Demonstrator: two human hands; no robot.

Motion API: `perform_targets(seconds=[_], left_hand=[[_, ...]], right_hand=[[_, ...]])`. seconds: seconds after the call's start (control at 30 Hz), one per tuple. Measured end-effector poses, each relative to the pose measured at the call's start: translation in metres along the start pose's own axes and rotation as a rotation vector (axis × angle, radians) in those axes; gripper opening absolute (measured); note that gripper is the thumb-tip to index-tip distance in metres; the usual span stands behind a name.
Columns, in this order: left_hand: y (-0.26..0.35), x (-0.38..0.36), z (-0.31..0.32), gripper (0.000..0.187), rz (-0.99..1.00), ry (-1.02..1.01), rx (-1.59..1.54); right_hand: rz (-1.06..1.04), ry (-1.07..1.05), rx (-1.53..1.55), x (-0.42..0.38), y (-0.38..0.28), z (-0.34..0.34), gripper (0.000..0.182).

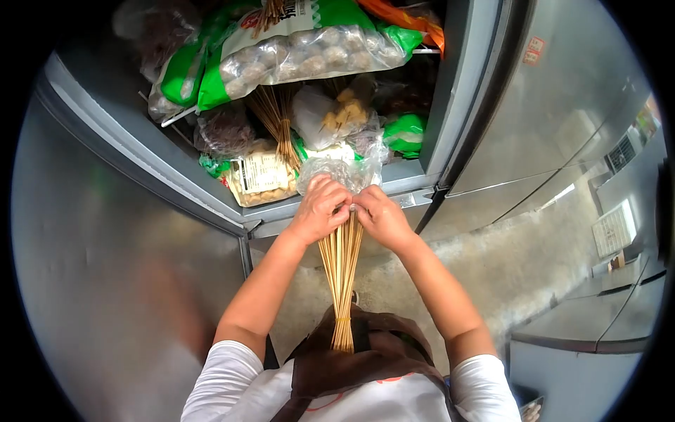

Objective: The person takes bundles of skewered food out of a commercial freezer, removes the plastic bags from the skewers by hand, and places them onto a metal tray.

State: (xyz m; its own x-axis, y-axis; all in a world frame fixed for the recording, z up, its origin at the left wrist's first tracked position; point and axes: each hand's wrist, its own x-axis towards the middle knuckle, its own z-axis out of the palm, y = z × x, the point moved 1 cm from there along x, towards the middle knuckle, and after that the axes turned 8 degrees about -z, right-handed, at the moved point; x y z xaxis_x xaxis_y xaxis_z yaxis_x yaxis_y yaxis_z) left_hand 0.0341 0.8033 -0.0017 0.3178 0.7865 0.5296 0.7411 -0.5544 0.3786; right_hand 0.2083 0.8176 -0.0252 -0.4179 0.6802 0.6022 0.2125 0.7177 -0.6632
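A bundle of thin wooden skewers [340, 274] points toward my body, bound near its lower end by a yellow band [342, 320]. A clear plastic bag [336, 169] covers its far end; what the bag holds is hard to make out. My left hand [323, 204] is closed with its fingers pinching the gathered mouth of the bag where the skewers come out. My right hand [381, 216] is pinched at the same spot, its fingertips nearly touching those of the left. The exact thing between the fingertips is partly hidden.
Before me stands an open freezer with a metal door [119, 281] at left. Its rack holds green-and-clear bags of round balls [302, 60]. Below lie another skewer bundle [274, 119], yellow food in plastic [344, 112] and a labelled bag [260, 176]. A closed steel door [548, 105] is at right.
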Motion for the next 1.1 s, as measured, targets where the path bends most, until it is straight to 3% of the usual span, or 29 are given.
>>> perform_targets(seconds=[0.07,0.2,0.27,0.3,0.37,0.4,0.47,0.5,0.53,0.6,0.63,0.67,0.7,0.73,0.77,0.8,0.83,0.87,0.9,0.93,1.0,1.03,1.1], left_hand=[[0.0,0.0,-0.001,0.013,0.034,0.007,0.002],[0.0,-0.001,-0.001,0.012,0.018,-0.008,0.002],[-0.001,-0.004,-0.002,0.013,-0.02,-0.014,-0.02],[-0.002,-0.005,-0.003,0.013,-0.022,-0.012,-0.018],[-0.002,-0.01,-0.003,0.012,-0.085,0.045,-0.062],[0.001,-0.014,-0.002,0.012,-0.088,0.045,-0.064],[0.005,-0.024,-0.001,0.013,-0.33,0.325,-0.088],[0.004,-0.031,0.002,0.03,-0.427,0.396,-0.121],[0.009,-0.038,0.007,0.03,-0.431,0.399,-0.12],[0.027,-0.048,0.015,0.055,-0.748,0.66,-0.132],[0.03,-0.057,0.021,0.073,-0.888,0.554,-0.142],[0.037,-0.062,0.021,0.073,-0.891,0.555,-0.145],[0.044,-0.065,0.022,0.076,-1.107,0.471,-0.331],[0.048,-0.068,0.024,0.079,-1.315,0.377,-0.52],[0.052,-0.068,0.028,0.065,-1.378,0.394,-0.755],[0.049,-0.071,0.028,0.065,-1.376,0.393,-0.754],[0.044,-0.074,0.03,0.053,-1.367,0.268,-1.009],[0.043,-0.075,0.031,0.041,-1.339,0.134,-1.261],[0.043,-0.075,0.033,0.041,-1.334,0.131,-1.26],[0.045,-0.076,0.034,0.034,-1.299,0.166,-1.179],[0.046,-0.077,0.035,0.027,-1.265,0.192,-1.1],[0.045,-0.079,0.034,0.027,-1.254,0.18,-1.104],[0.049,-0.08,0.031,0.024,-1.238,0.173,-1.104]], right_hand=[[-0.049,-0.104,-0.151,0.004,0.0,-0.001,0.011],[-0.05,-0.026,-0.146,0.0,0.011,0.008,0.005],[0.324,0.2,0.421,-0.007,0.023,0.021,0.003],[0.322,0.197,0.422,-0.009,0.022,0.023,0.003],[0.655,0.434,1.106,-0.016,0.021,0.027,0.004],[0.659,0.432,1.106,-0.02,0.016,0.029,0.004],[0.636,0.686,1.144,-0.03,0.007,0.034,0.004],[0.638,0.68,1.144,-0.035,0.008,0.036,0.004],[0.635,0.64,0.959,-0.042,0.011,0.037,0.01],[0.628,0.595,0.772,-0.043,0.007,0.039,0.018],[0.587,0.516,0.547,-0.041,0.0,0.042,0.034],[0.542,0.435,0.324,-0.04,-0.005,0.042,0.049],[0.594,0.364,0.262,-0.041,0.0,0.044,0.081],[0.592,0.364,0.261,-0.041,-0.001,0.044,0.081],[0.571,0.324,0.14,-0.039,-0.007,0.043,0.086],[0.548,0.284,0.019,-0.037,-0.011,0.043,0.09],[0.547,0.287,0.021,-0.039,-0.007,0.046,0.09],[0.689,0.291,0.213,-0.041,-0.002,0.051,0.087],[0.826,0.292,0.408,-0.044,0.002,0.053,0.083],[0.824,0.297,0.407,-0.047,0.006,0.054,0.083],[0.956,0.268,0.621,-0.049,0.005,0.053,0.065],[0.959,0.274,0.621,-0.05,0.007,0.052,0.065],[0.882,0.271,0.685,-0.053,0.006,0.051,0.042]])
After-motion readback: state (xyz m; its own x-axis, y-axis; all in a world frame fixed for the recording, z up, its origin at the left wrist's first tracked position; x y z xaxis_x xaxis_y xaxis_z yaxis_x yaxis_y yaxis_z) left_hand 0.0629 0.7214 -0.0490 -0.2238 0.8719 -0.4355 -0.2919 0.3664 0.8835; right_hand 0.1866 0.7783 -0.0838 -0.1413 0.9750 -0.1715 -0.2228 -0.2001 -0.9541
